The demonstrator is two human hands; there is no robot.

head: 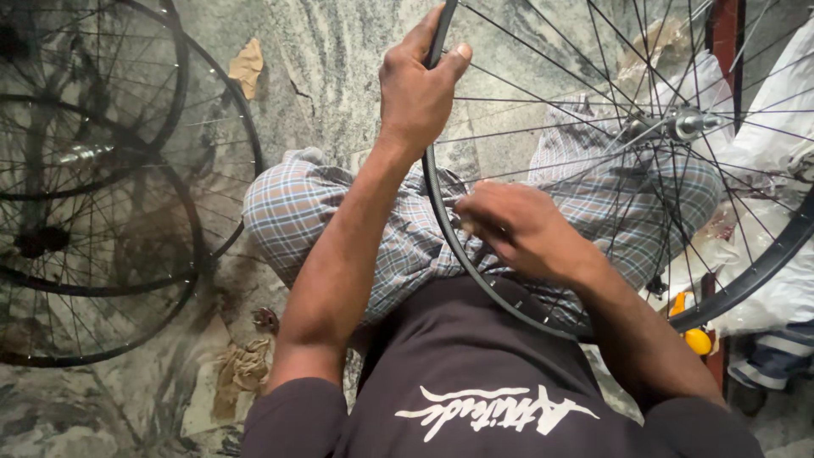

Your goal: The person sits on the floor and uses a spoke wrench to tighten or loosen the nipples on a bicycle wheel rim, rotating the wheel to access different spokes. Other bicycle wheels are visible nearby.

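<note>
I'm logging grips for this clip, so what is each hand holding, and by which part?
The left hand grips the black spoked bicycle wheel by its rim, near the top. The right hand pinches at the spokes beside the rim; what it holds cannot be told.

Dark short-sleeved shirt (475, 382), seemingly checked wrap (297, 212)

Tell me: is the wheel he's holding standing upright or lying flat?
Upright: the wheel stands on edge across the lap, left hand gripping its rim.

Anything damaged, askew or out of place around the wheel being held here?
Nothing on the held wheel looks bent or broken. The stone floor has a crack, and crumpled paper scraps lie near the person's knee. Finished wheels lie overlapping in a loose pile at left.
</note>
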